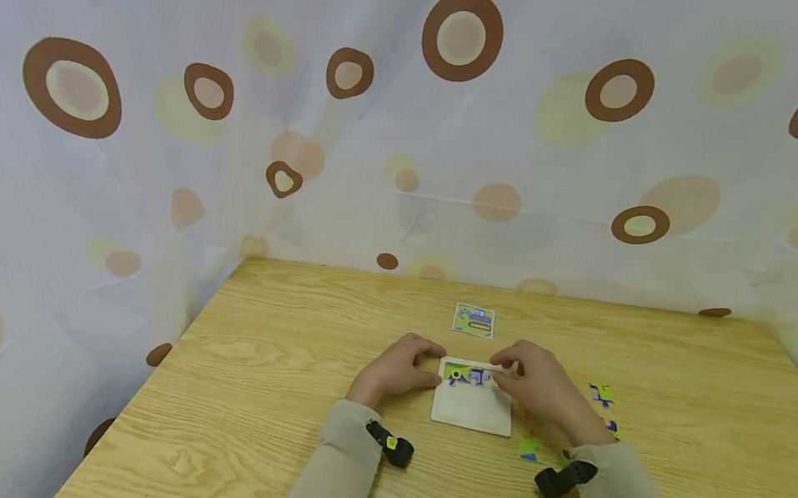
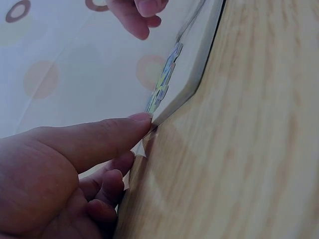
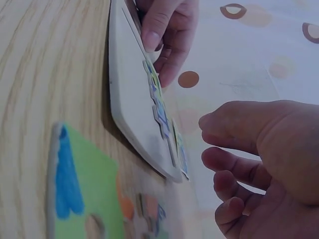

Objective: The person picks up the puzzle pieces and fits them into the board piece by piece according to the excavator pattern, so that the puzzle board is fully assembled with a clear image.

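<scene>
A white, square puzzle tray [image 1: 472, 410] lies on the table in front of me. Along its far edge sits a row of joined jigsaw pieces [image 1: 467, 375] in green and purple; the rest of the tray floor is bare white. My left hand [image 1: 399, 367] grips the tray at its far left corner, thumb tip on the rim in the left wrist view. Over the far right corner hovers my right hand [image 1: 537, 377]. In the right wrist view its loosely bent fingers [image 3: 234, 162] hold nothing and stand apart from the pieces.
Behind the tray lies a small picture card [image 1: 473, 320] showing a purple vehicle on green. Loose jigsaw pieces [image 1: 602, 393] are scattered to the right, one green and blue piece [image 3: 92, 179] close to the tray's near right side. A patterned curtain [image 1: 458, 147] hangs behind the table.
</scene>
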A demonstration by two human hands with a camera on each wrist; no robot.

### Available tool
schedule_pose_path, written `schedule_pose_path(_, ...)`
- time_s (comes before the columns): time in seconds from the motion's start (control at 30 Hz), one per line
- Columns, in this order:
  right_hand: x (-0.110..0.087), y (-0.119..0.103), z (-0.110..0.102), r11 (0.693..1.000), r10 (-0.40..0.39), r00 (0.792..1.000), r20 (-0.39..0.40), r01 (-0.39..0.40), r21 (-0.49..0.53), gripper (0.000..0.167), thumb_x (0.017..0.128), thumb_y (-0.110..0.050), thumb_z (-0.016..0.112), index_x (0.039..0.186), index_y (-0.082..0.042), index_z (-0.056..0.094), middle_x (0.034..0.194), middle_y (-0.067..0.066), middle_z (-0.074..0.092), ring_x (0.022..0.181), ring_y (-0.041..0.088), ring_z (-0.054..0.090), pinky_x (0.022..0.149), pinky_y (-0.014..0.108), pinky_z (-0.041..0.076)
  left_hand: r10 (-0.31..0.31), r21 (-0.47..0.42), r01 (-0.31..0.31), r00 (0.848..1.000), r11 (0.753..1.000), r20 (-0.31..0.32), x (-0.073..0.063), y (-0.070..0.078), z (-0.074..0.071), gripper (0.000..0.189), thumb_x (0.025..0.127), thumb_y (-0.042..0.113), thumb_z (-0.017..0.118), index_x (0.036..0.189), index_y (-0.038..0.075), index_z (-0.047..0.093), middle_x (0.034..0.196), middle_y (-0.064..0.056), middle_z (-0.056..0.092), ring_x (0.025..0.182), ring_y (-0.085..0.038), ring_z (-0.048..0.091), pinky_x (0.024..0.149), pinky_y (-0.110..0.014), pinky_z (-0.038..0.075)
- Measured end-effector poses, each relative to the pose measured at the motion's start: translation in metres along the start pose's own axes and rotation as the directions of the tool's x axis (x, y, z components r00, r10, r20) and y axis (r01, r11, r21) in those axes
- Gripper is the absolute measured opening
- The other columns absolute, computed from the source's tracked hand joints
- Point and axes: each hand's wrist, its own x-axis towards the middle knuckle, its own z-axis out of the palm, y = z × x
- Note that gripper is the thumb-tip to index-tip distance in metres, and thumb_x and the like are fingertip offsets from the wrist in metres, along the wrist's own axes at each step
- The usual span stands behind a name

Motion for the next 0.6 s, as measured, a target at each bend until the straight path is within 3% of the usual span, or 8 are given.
schedule_pose_path(0.37, -0.019, 0.01, -0.018, 0.997, -0.059, 0.997, -0.054, 0.056, -0.043, 0.02, 0.093, -0.009, 0.067, 0.111, -0.001, 0.071, 0.098, 0.004, 0.061, 0.077, 0.018, 0.047, 0.061, 0.034, 0.042, 0.011, 0.013, -0.011, 1.0, 1.0, 0.009, 0.0, -0.001, 0.0, 0.041, 0.09, 0.019, 0.075, 0.13, 0.014, 0.065, 0.106, -0.004, 0.051, 0.086, -0.016, 0.041, 0.075, -0.031, 0.036)
schedule_pose_path(0.6, -0.032, 0.013, -0.033, 0.998, -0.017, 0.998, -0.062, 0.014, -0.055, 0.021, 0.094, -0.01, 0.066, 0.113, -0.001, 0.071, 0.105, 0.008, 0.062, 0.084, 0.02, 0.051, 0.065, 0.035, 0.045, 0.009, -0.007, -0.009, 1.0, 1.0, 0.008, 0.0, 0.0, 0.001, 0.043, 0.089, 0.019, 0.076, 0.129, 0.013, 0.065, 0.11, -0.003, 0.052, 0.089, -0.016, 0.042, 0.079, -0.032, 0.037)
